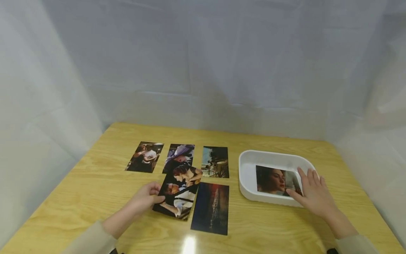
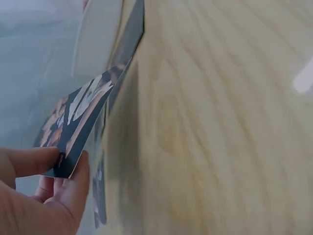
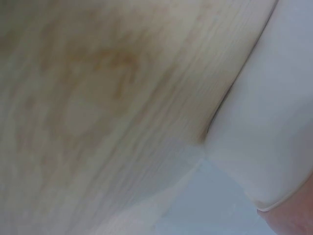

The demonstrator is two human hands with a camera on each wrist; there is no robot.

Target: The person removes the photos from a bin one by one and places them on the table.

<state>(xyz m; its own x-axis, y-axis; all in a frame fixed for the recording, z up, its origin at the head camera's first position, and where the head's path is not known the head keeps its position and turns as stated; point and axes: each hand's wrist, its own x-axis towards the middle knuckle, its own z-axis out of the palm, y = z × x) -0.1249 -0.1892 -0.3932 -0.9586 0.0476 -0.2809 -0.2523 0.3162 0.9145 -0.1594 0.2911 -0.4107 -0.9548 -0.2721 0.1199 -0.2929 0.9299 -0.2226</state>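
Between thumb and fingers, my left hand (image 1: 146, 198) pinches a photo card (image 1: 181, 197) by its left edge. The card shows a couple, and in the left wrist view the held photo (image 2: 80, 112) is tilted up off the table. It overlaps the card with a purple-and-white hat (image 1: 179, 154) and the dark ship card (image 1: 211, 208). My right hand (image 1: 317, 194) lies over the right rim of a white tray (image 1: 245, 176), fingers spread, thumb by the lower right of a portrait card (image 1: 272, 180) inside. In the right wrist view only a bit of the hand (image 3: 293, 210) shows.
A card of two people (image 1: 145, 157) lies at the back left of the wooden table (image 1: 253, 225). Another card (image 1: 216, 162) lies left of the tray. Pale cloth (image 1: 203, 70) hangs behind the table and at both sides.
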